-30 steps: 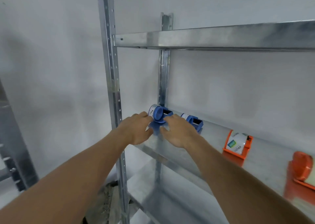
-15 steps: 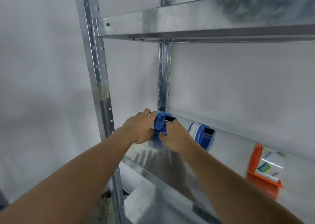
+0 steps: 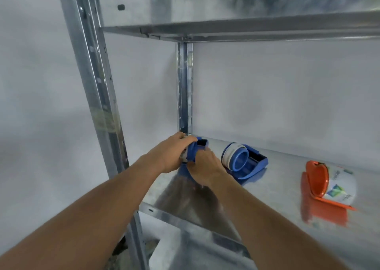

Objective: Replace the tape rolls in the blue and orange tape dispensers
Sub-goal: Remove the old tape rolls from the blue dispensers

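Observation:
A blue tape dispenser [image 3: 199, 147] sits at the far left of the metal shelf [image 3: 277, 189], near the back post. My left hand [image 3: 174, 153] curls over its roll end from the left, and my right hand [image 3: 202, 167] grips its base from the front. To its right stands a second blue tape dispenser [image 3: 243, 161] with a white roll on its blue hub. Further right an orange tape dispenser [image 3: 320, 182] lies on the shelf with a white printed roll in it.
The front upright of the metal rack [image 3: 96, 97] stands just left of my left arm. An upper shelf [image 3: 246, 26] hangs overhead. A white wall closes the back. A lower shelf [image 3: 197, 255] shows below.
The view has moved closer and to the left. Both hands have closed tighter on the left blue dispenser. The second orange dispenser at the right edge has left the view.

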